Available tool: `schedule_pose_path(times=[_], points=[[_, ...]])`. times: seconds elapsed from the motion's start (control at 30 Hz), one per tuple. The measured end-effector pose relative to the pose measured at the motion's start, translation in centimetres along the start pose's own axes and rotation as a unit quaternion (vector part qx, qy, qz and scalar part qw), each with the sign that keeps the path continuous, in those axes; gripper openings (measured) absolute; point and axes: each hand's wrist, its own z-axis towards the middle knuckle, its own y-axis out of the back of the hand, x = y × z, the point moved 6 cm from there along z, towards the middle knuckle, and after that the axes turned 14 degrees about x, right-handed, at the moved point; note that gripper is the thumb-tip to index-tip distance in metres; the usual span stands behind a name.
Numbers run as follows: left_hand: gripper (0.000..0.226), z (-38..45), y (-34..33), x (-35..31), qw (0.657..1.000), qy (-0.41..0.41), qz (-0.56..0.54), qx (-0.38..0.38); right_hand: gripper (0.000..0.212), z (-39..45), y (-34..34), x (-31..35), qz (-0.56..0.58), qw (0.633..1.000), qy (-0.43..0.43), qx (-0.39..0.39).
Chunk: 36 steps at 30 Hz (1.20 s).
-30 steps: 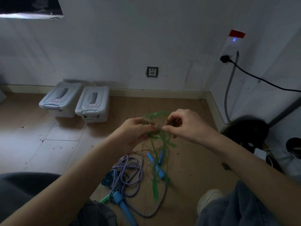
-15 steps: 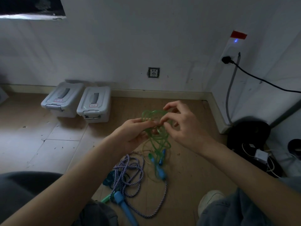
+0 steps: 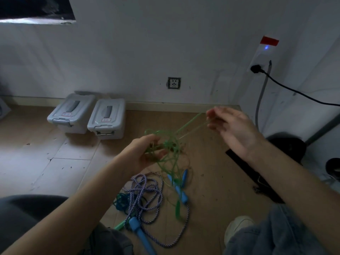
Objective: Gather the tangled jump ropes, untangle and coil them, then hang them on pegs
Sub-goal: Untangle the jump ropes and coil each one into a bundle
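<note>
The green rope (image 3: pixel 168 146) knot sits in my left grip (image 3: pixel 145 155) above the floor (image 3: pixel 211 181); my right grip (image 3: pixel 226 126), now drawn toward the wall (image 3: pixel 276 107), pinches a taut strand. The striped rope (image 3: pixel 145 196) lies below.

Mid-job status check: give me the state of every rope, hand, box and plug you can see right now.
Green rope: still knotted, held off the floor, two strands pulled taut.
Left hand: grips the green tangle.
Right hand: pinches the taut strands, pulling up and right.
Purple-and-white rope: loose heap on the floor, uncoiled.
Teal rope: bunched beside it.
Two grey boxes: lids shut.
Black plug: plugged in.
Wall socket: unused.
</note>
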Motion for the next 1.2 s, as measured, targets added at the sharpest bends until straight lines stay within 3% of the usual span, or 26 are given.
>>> schedule_pose_path(times=[0.07,0.17,0.23,0.33,0.53,0.57,0.67,0.77,0.87,0.97,1.03,1.13,1.2], points=[[0.016,0.1,0.2,0.5,0.999,0.027,0.032,0.005,0.017,-0.2,-0.1,0.0,0.055,0.997,-0.032,0.043],[0.019,0.0,-0.8,0.8,0.992,0.045,0.116,0.022,0.014,-0.8,-2.3,-1.2,-0.161,0.968,-0.098,0.167],[0.02,0.0,-1.4,0.7,0.994,0.039,0.091,0.055,0.019,-1.0,-3.0,-1.6,-0.225,0.948,-0.1,0.2],[0.021,-0.2,-1.8,0.0,0.992,0.043,0.074,0.094,0.01,-0.6,-2.1,-0.8,-0.28,0.945,-0.072,0.15],[0.021,0.1,0.3,0.2,0.953,0.047,0.3,0.01,0.013,-0.2,0.9,1.1,-0.222,0.973,0.055,-0.038],[0.021,0.2,0.7,0.1,0.947,0.035,0.321,-0.007,0.015,-0.1,1.0,1.2,-0.277,0.959,0.047,-0.042],[0.024,0.5,1.1,-0.9,0.913,-0.023,0.405,-0.054,0.012,-0.3,-0.5,0.1,-0.509,0.86,0.014,0.024],[0.026,0.5,-0.2,-1.4,0.881,-0.077,0.462,-0.06,0.022,-1.0,-4.2,-1.2,-0.543,0.826,0.056,0.141],[0.026,0.6,-1.7,-0.7,0.891,-0.073,0.447,-0.018,0.025,-1.4,-6.4,-2.4,-0.555,0.804,0.038,0.212],[0.027,0.6,-2.3,0.1,0.91,-0.047,0.411,0.013,0.01,-1.3,-6.2,-2.4,-0.553,0.808,0.019,0.204],[0.027,0.6,-2.3,0.4,0.922,-0.024,0.385,0.026,0.007,-1.2,-5.6,-2.0,-0.6,0.78,0.034,0.176],[0.03,0.5,-1.4,1.0,0.897,0.035,0.441,0.021,0.005,-1.2,-2.9,1.2,-0.629,0.77,0.112,-0.001],[0.028,0.5,-0.4,1.3,0.892,0.063,0.448,0.0,0.004,-1.1,-1.1,2.5,-0.63,0.764,0.116,-0.075]])
